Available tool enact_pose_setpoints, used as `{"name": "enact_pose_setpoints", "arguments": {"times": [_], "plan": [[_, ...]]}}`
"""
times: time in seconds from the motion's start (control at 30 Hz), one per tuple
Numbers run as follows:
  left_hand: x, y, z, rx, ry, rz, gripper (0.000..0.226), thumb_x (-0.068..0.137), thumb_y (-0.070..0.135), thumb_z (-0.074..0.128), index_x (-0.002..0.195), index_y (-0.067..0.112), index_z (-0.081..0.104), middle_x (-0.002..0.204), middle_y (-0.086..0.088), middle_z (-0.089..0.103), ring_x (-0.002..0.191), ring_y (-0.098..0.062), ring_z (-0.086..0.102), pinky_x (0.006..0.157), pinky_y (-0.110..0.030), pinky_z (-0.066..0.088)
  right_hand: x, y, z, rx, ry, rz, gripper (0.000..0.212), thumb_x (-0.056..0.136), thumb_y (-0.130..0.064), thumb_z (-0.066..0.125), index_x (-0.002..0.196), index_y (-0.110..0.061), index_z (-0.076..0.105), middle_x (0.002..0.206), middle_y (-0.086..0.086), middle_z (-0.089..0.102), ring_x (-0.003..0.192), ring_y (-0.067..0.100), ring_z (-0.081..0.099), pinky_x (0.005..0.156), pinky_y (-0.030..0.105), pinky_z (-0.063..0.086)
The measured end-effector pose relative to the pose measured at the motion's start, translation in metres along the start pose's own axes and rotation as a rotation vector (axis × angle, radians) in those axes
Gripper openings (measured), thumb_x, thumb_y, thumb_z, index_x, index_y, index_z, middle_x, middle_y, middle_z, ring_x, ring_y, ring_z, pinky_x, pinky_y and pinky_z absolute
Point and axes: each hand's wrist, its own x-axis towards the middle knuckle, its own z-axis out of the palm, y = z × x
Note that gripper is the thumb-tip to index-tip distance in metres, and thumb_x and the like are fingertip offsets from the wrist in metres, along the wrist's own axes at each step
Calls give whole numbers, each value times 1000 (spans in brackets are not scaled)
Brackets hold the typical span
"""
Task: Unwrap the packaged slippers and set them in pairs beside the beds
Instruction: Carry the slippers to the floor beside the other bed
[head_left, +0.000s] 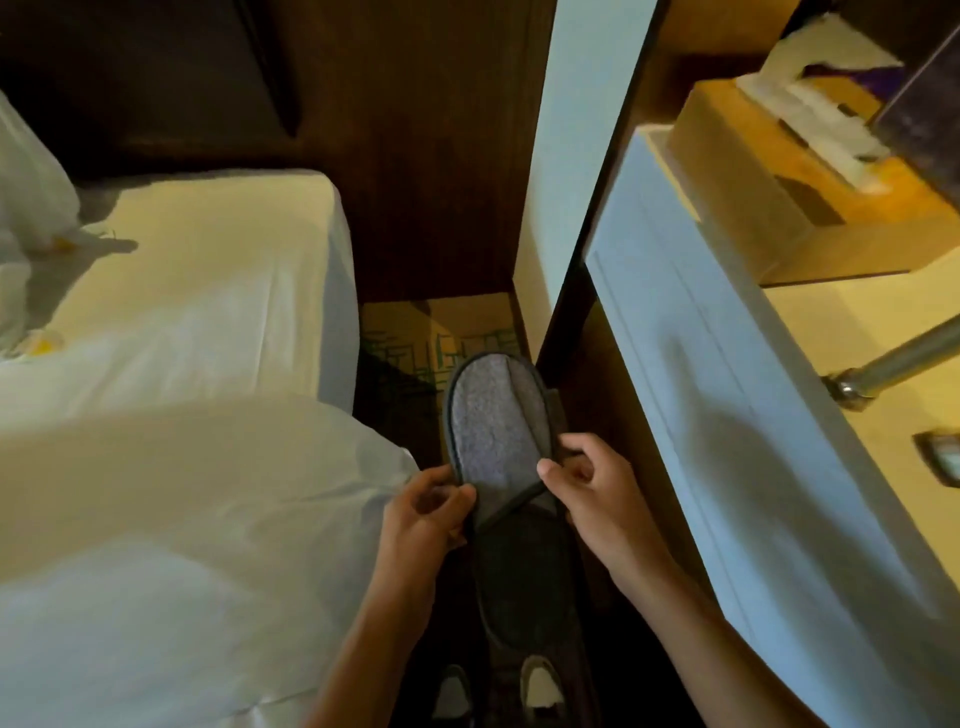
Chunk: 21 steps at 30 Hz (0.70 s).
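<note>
A grey slipper (493, 431) with a dark rim is held up in the narrow gap between the bed and the nightstand, its fuzzy toe part pointing away from me. My left hand (426, 514) pinches its left edge. My right hand (587, 483) grips its right edge at the toe band. The dark footbed (519, 582) stretches back toward me between my wrists. A second slipper seems to lie stacked behind it, showing only as a dark strip along the right edge. I see no wrapping on it.
A bed (182, 312) with white sheets and a duvet (182, 545) fills the left. A white nightstand (727, 415) stands on the right, carrying a wooden tissue box (769, 197) and a metal lamp base (852, 387). Patterned carpet (415, 332) lies below. My shoes (540, 680) show at the bottom.
</note>
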Motion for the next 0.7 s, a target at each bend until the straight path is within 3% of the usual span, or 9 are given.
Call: {"name": "enact_pose_setpoints", "arguments": {"times": [0.1,0.2,0.27,0.37,0.5,0.57,0.7], "plan": [[60,-43,1,-11,-30,-27,15,92,8,62,103,13,70,85,-6,72,75,-14,71,60,-22,54,53,49,23,11,33,-5,52,86,-40,67,133,-22,53,116,-1,62,108,14,61,93,36,54],[117,-97,-4,-39,-78,-55,12,91,11,63,100,15,70,96,-11,72,87,-21,72,68,-29,55,101,104,50,48,-4,7,50,85,-39,69,130,-20,55,113,1,66,105,15,65,93,40,56],[149,-138,-7,-80,-101,-84,15,86,15,65,101,12,67,102,-13,71,91,-25,69,74,-36,55,128,145,66,93,-44,31,39,87,-35,69,122,-21,60,107,0,70,99,13,68,88,37,59],[188,-202,-10,-96,-109,-125,37,78,26,70,109,7,62,106,-19,69,97,-30,67,84,-43,53,160,208,94,160,-47,53,11,87,-29,69,97,-33,65,94,-4,72,86,6,71,76,26,61],[241,-292,-15,-89,-65,-102,21,90,19,62,109,12,61,95,-4,76,88,-19,74,70,-31,58,203,289,142,159,-23,52,26,88,-24,68,113,-20,62,95,0,72,84,10,73,72,28,61],[268,-337,-18,-119,-43,-114,18,92,13,59,110,13,61,93,-5,78,85,-19,75,67,-30,59,222,328,163,143,-19,54,27,88,-21,69,112,-13,60,92,7,72,83,17,73,74,38,62],[312,-408,-21,-148,-79,-151,25,94,8,55,119,8,61,103,-11,77,94,-25,74,78,-33,61,257,400,193,114,-2,68,25,87,-20,71,102,-8,56,94,13,70,84,23,72,72,44,59]]}}
